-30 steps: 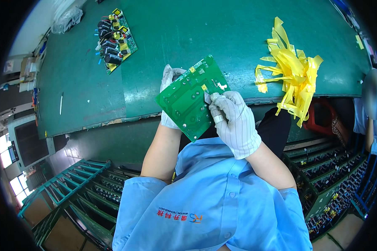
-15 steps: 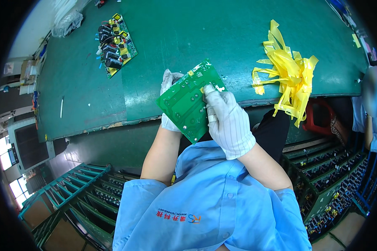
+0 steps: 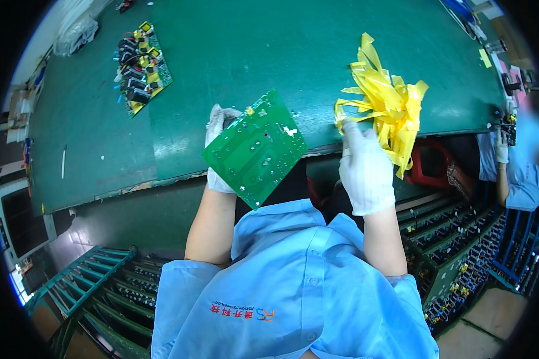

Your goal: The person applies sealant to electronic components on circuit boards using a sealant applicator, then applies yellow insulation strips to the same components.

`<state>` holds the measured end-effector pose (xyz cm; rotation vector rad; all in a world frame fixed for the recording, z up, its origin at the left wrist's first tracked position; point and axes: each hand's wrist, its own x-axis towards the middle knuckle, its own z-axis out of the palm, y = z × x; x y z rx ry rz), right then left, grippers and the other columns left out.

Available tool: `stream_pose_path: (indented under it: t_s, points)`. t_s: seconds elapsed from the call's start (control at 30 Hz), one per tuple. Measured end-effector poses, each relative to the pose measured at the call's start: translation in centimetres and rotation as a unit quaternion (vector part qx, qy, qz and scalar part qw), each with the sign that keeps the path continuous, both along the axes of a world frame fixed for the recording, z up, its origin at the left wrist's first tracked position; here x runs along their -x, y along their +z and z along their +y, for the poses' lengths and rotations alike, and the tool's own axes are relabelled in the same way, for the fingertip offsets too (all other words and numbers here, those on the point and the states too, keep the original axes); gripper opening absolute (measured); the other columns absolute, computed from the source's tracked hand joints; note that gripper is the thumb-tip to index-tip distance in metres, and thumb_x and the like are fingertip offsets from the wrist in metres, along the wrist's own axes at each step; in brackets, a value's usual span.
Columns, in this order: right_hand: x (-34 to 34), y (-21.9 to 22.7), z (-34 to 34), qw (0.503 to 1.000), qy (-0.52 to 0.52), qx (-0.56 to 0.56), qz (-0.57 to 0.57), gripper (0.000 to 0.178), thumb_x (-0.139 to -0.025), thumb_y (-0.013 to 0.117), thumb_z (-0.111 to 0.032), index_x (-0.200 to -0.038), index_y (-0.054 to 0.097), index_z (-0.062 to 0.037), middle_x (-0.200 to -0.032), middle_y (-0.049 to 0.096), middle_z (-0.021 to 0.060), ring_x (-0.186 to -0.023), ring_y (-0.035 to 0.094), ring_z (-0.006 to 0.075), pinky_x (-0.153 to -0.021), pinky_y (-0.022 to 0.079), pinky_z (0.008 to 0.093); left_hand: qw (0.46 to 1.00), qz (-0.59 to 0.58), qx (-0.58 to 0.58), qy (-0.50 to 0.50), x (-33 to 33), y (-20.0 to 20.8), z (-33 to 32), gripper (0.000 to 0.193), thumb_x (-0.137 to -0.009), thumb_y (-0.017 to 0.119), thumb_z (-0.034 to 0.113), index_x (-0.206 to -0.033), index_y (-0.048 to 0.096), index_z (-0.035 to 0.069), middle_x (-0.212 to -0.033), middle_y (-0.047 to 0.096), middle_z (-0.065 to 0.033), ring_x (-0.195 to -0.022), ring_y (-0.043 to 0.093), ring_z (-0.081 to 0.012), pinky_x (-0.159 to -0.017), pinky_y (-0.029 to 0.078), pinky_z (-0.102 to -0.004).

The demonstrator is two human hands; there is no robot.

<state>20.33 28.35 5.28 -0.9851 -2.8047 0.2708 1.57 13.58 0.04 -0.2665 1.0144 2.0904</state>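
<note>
The green circuit board [image 3: 254, 149] is just off centre, toward eleven o'clock; the gloved left hand [image 3: 214, 130] grasps its nine-o'clock side; the gloved right hand [image 3: 366, 170], at three o'clock, has fingertips against the yellow strips [image 3: 395, 110] at two o'clock, whether pinching any I cannot tell; a component-laden board [image 3: 139, 72] rests at ten o'clock.

One left hand [image 3: 215, 127], one right hand [image 3: 367, 170] are showing, gloved. One green circuit board [image 3: 254, 149] is resting in left hand; one component-laden board [image 3: 139, 69] is lying on one tabletop [image 3: 233, 60]. One heap of yellow strips [image 3: 395, 105] is bunching, strips past counting. One clear plastic bag [image 3: 76, 37], one white stick [image 3: 63, 161], one co-worker [image 3: 524, 182] are appearing.
</note>
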Motion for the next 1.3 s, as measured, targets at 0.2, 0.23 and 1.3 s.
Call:
stream_pose_path:
  t_s: [0.2,0.23,1.3]
  points:
    - [-0.9,-0.1,-0.5,0.993,0.108,0.057,-0.01,0.038,-0.091,0.059,-0.012,-0.126,0.058,0.0011,-0.083,0.062,0.0184,-0.066,0.066,0.0347,-0.056,0.054,0.0423,0.999,0.018,-0.031,-0.028,0.4,-0.1,-0.7,0.04,-0.105,0.046,0.041,-0.084,0.063,0.012,-0.077,0.066,-0.0049,-0.073,0.067,-0.0164,-0.068,0.057,-0.0326]
    - [-0.3,0.3,-1.3,0.989,0.114,0.071,0.063,0.041,-0.092,0.061,-0.013,-0.13,0.054,0.0013,-0.083,0.064,0.0182,-0.065,0.066,0.0351,-0.057,0.054,0.0426,0.999,0.032,-0.017,-0.029,0.4,-0.1,-0.7,0.04,-0.105,0.046,0.041,-0.085,0.063,0.011,-0.078,0.067,-0.0052,-0.074,0.067,-0.0163,-0.069,0.057,-0.0325]
    - [6.5,-0.7,-1.3,0.916,0.275,0.143,0.255,0.016,-0.088,0.064,-0.011,-0.103,0.063,-0.0066,-0.088,0.063,0.0121,-0.076,0.065,0.0324,-0.06,0.052,0.0407,0.977,-0.084,-0.188,-0.055,0.1,-2.1,-0.8,0.036,-0.104,0.051,0.041,-0.094,0.064,0.009,-0.087,0.068,-0.0099,-0.077,0.069,-0.0191,-0.069,0.059,-0.0349]
